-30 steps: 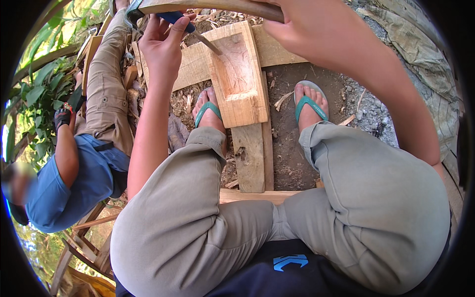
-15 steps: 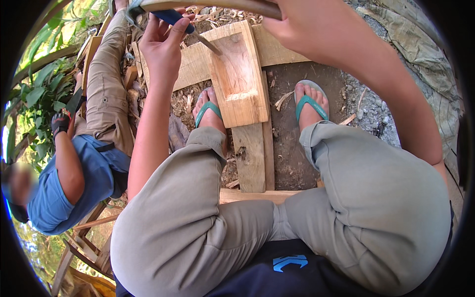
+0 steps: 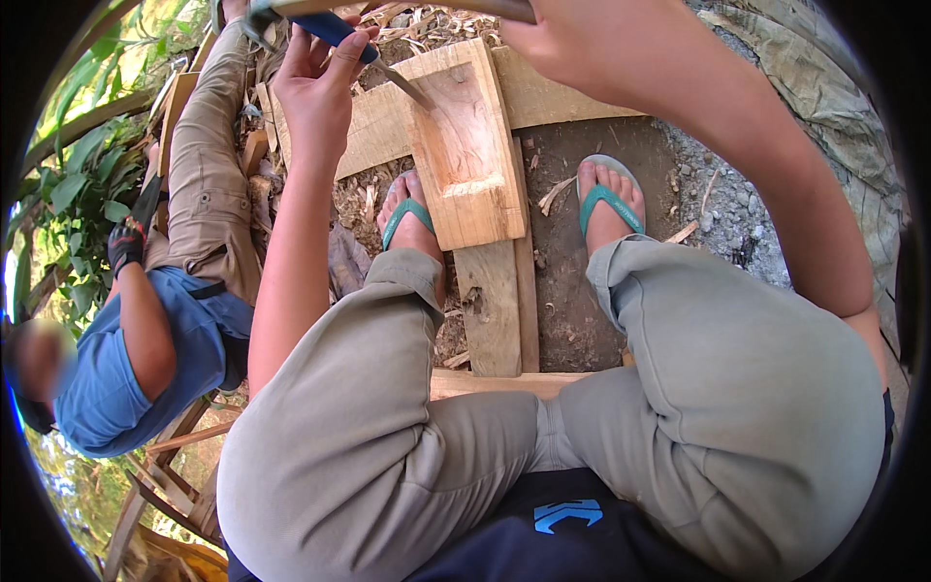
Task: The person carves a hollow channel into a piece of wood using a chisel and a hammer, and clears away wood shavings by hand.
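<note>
My left hand is closed around the blue handle of a chisel. The chisel slants down to the right, its steel tip against the left inner side of a hollowed wooden block. In my right hand is the wooden handle of a hammer, partly cut off by the top edge. The hammer's metal head is beside the chisel's butt end; whether they touch I cannot tell. The block rests tilted on crossed planks between my feet, its recess showing fresh cut marks.
A wide plank crosses beneath the block, and a narrower board runs toward me. Wood chips litter the ground. Grey rubble and a crumpled sheet lie at right. A person in a blue shirt sits at left near plants.
My right hand and the hammer have shifted slightly left and up. The chisel and block look almost unmoved. The other person's gloved hand has moved a little.
</note>
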